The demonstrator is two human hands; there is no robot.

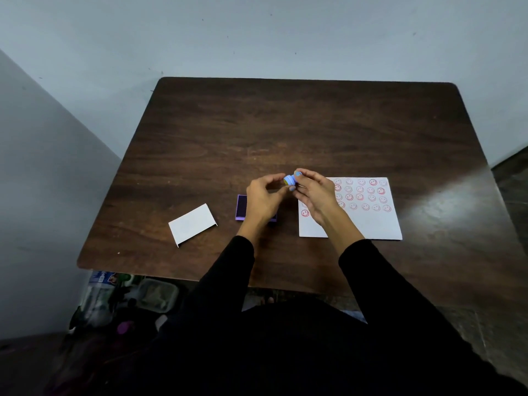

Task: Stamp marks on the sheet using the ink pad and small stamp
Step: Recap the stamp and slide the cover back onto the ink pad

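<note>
While the right hand (313, 192) pinches the small blue stamp (289, 180) in the air above the tabletop (285, 132), the left hand (264, 195) curls loosely beside it, fingertips near the stamp, hovering over the purple ink pad (241, 207). Right of them lies the sheet (371, 221) with rows of red smiley marks; a white lid (192, 224) rests left of the pad.

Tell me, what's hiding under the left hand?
Under the left hand sits the purple ink pad. Only its left part shows; the rest is covered by the hand.
</note>
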